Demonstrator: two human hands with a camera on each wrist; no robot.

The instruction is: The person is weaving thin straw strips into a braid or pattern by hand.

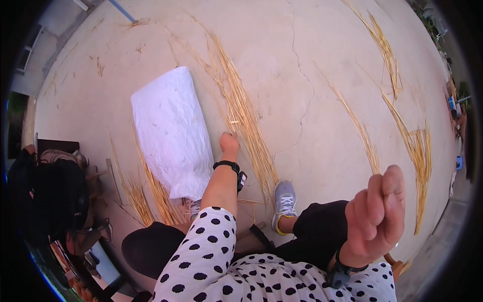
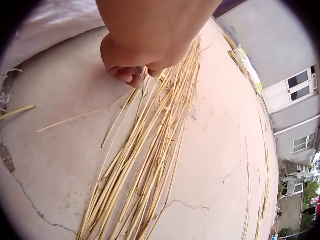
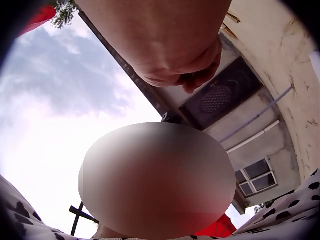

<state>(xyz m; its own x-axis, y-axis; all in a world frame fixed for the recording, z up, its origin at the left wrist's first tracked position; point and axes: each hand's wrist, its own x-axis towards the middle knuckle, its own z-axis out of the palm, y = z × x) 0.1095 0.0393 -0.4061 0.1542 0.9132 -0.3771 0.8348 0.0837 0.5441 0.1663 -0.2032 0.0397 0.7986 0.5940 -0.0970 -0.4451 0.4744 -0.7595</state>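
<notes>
Evidently the left hand [image 1: 230, 142] has its fingers curled in over the straw bundle [image 1: 246, 121] – whether it pinches a stalk, I cannot tell. The bundle lies loosely on the pale, cracked floor [image 1: 282, 75]: long, thin stalks, golden yellow and dry-looking, roughly parallel, with stray ends splaying out. The right hand [image 1: 375, 216], raised well apart from it, has its fingers folded in. Left of the bundle lies a white sack [image 1: 171, 126] – wrinkled and bulging.

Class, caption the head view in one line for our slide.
Left hand between a white sack and yellow stalks, right hand raised.
</notes>
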